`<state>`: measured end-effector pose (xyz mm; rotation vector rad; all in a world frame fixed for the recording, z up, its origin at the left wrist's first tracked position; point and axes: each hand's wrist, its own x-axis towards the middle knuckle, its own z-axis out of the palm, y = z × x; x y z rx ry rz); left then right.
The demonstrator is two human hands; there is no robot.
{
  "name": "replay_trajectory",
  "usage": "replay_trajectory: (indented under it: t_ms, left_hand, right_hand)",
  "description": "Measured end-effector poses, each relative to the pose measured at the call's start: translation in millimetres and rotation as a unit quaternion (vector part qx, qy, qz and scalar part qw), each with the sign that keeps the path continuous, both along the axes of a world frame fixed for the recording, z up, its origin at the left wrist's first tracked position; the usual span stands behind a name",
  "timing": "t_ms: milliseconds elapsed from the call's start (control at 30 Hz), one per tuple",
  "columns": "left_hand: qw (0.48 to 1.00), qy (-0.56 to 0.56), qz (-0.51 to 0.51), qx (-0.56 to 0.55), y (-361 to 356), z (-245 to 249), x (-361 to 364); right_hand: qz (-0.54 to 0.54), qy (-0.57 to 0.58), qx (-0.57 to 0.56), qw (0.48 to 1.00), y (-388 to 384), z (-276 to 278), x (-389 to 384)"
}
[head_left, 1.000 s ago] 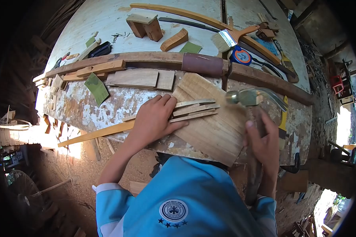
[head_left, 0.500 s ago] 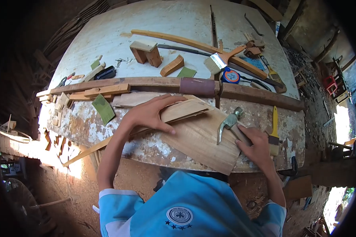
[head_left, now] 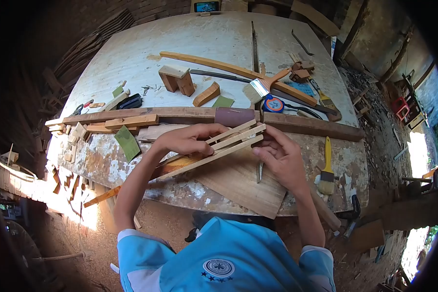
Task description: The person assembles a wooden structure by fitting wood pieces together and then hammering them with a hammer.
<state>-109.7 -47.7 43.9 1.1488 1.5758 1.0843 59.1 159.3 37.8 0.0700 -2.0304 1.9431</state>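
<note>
A bundle of thin wooden strips slants over the near part of the workbench. My left hand is closed round the strips near their middle, with the thumb on the near side. At their right end, my right hand grips the tips between thumb and fingers. Beneath them a thin wooden board lies flat on the bench. The hammer handle shows to the right of my right forearm; the hammer's head is mostly hidden behind my right hand.
A long wooden beam runs across the workbench. Beyond it are a tape measure, a wide brush, a small wooden block piece and a long curved strip. A yellow-handled brush lies at right.
My right hand has let go of the hammer and taken hold of the strips' right end. The strips are now raised and turned, with gaps between them. The view has shifted slightly.
</note>
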Motion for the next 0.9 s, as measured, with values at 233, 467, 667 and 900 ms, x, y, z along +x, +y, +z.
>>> replay_trajectory:
  t_ms: [233,467,667,900]
  left_hand:
    - [0.975,0.207,0.073,0.019,15.8,14.9,40.9]
    - [0.967,0.235,0.083,-0.049,27.5,21.4,45.9]
    - [0.968,0.233,0.075,-0.058,31.1,9.4,42.1]
    - [0.969,0.228,0.077,-0.048,28.1,9.3,41.4]
  right_hand:
    - [-0.016,0.020,-0.101,0.995,-9.7,-8.7,0.4]
    - [-0.134,-0.020,-0.071,0.988,-12.8,-7.3,-12.0]
    - [-0.131,-0.044,-0.076,0.987,-6.2,-13.0,-10.9]
    - [-0.111,-0.068,-0.054,0.990,-2.0,-3.0,-10.7]
